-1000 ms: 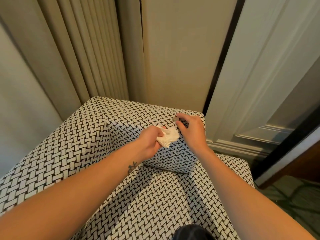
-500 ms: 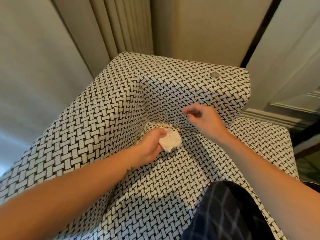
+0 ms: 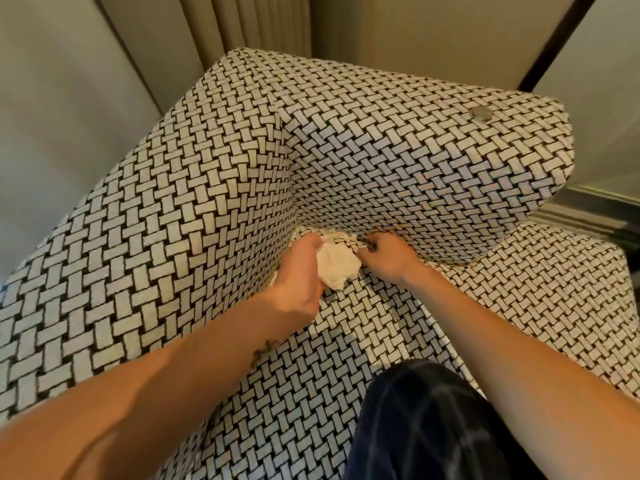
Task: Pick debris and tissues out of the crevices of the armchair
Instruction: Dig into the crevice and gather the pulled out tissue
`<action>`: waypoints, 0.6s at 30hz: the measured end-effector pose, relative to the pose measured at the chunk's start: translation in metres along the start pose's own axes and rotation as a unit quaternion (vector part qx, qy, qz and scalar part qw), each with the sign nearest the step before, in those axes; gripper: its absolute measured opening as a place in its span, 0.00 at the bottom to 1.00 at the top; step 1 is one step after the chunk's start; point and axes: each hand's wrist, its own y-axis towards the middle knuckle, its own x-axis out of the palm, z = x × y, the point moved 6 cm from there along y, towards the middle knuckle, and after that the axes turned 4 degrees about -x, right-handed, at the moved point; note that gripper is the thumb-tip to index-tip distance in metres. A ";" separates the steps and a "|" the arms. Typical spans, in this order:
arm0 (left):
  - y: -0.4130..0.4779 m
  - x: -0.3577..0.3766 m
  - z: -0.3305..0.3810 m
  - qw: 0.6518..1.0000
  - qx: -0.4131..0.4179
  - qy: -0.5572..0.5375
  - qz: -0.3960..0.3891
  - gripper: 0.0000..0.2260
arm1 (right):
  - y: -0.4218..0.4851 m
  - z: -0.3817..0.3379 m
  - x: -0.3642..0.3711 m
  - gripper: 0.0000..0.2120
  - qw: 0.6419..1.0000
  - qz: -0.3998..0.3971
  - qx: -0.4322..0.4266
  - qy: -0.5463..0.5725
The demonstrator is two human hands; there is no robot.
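Looking down from the head view, the black-and-white woven armchair (image 3: pixel 173 237) fills most of the frame. The left hand (image 3: pixel 298 271) grips a crumpled white tissue (image 3: pixel 336 268) in curled fingers, low in the inner corner where the seat meets the two upright padded sides. Just beside it, the right hand (image 3: pixel 388 258) has its fingers bent, tips at the crease between the seat and the upright side; whether they pinch anything cannot be told. A small round grey disc (image 3: pixel 480 115) lies on top of that side, well apart from both hands. A knee in dark checked cloth (image 3: pixel 433 427) shows above the seat's front. Beige curtain folds (image 3: pixel 242 22) hang behind.
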 end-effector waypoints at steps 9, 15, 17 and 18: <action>-0.002 -0.003 -0.010 0.995 -0.024 -0.084 0.049 0.15 | 0.037 0.006 0.015 0.25 0.997 -0.025 0.056 0.050; 0.001 -0.006 -0.017 0.994 -0.026 -0.081 0.062 0.15 | 0.034 0.006 0.019 0.33 0.992 -0.025 0.097 0.073; 0.003 -0.008 -0.017 0.993 -0.024 -0.081 0.078 0.17 | 0.037 0.006 0.018 0.34 0.990 -0.026 0.108 0.085; 0.004 -0.009 -0.018 0.992 -0.024 -0.081 0.088 0.17 | 0.038 0.006 0.019 0.33 0.990 -0.017 0.111 0.085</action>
